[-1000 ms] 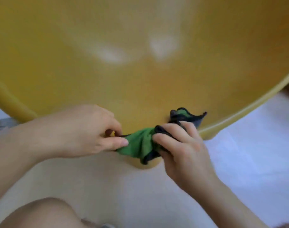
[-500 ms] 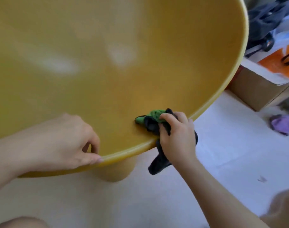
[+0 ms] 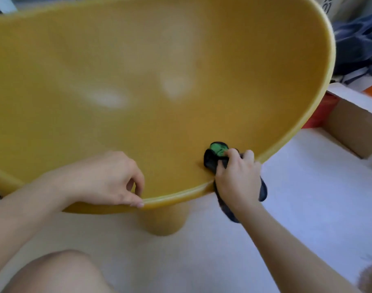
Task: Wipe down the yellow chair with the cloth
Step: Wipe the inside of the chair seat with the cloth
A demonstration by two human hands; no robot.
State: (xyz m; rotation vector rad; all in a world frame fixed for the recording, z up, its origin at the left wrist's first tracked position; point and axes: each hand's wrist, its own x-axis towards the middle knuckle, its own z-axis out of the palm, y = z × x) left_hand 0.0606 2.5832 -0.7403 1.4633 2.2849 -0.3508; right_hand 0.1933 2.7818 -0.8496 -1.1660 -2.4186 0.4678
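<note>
The yellow chair fills most of the view as a wide curved plastic shell with a rounded rim and a thick leg below. A green cloth with dark edging lies bunched on the shell near its front right rim. My right hand grips the cloth and presses it onto the chair; a dark tail of cloth hangs below the rim. My left hand holds the front rim, thumb along the edge and fingers curled over it.
A cardboard box stands on the pale floor at the right, close behind the chair's rim. Dark fabric is piled at the upper right. My bare knee is at the bottom left.
One second ago both hands held the cloth at the front edge. Then my left hand released it and took the rim, while my right hand carried the cloth rightward along the shell.
</note>
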